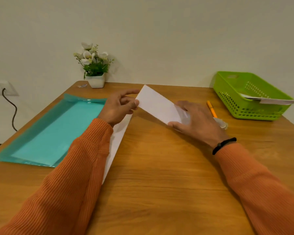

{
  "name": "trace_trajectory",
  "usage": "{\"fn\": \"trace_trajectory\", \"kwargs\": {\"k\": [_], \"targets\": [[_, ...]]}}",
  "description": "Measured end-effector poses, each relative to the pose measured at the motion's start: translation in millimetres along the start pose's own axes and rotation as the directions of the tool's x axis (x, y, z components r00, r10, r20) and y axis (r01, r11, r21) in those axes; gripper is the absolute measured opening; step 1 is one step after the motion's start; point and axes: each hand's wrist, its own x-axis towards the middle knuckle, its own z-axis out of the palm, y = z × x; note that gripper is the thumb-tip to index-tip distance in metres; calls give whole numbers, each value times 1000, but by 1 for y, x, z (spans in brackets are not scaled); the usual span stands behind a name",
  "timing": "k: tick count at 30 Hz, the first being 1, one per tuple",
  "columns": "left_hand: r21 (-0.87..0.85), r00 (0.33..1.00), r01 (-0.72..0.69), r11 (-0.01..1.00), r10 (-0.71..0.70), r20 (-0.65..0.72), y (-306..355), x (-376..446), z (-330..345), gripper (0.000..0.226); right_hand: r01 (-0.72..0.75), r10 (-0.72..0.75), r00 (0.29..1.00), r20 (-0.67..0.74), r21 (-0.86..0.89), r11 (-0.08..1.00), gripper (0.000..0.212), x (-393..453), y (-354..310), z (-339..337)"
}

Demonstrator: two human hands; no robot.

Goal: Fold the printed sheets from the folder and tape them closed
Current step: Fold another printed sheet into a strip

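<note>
Orange sleeves (pixel 85 167) nearest; beneath them the desk (pixel 159 175), then teal folder (pixel 58 126). We hold the folded sheet (pixel 157 106) above the desk: left hand (pixel 119 107) pinches one end, right hand (pixel 193 119) grips the other. Tape roll (pixel 221 123), probably, sits behind; reaching one-handed may let the fold spring open.

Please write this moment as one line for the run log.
step: folding | left hand: pinches sheet | right hand: holds sheet | folder: on table | tape: beside right hand
</note>
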Motion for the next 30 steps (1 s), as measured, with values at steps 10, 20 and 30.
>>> {"fn": "trace_trajectory", "kwargs": {"k": [10, 20, 30], "targets": [[573, 899, 364, 734, -117, -421, -6, 0, -33, 50, -132, 228, 967, -118, 534, 835, 12, 0, -1, 9], [777, 876, 455, 435, -376, -302, -3, -6, -17, 116, -200, 360, 930, -75, 719, 665, 35, 0, -5, 15], [602, 958, -121, 789, 252, -138, 8, -2, -1, 43, -193, 335, 902, -273, 441, 877, 32, -6, -9, 10]]}}
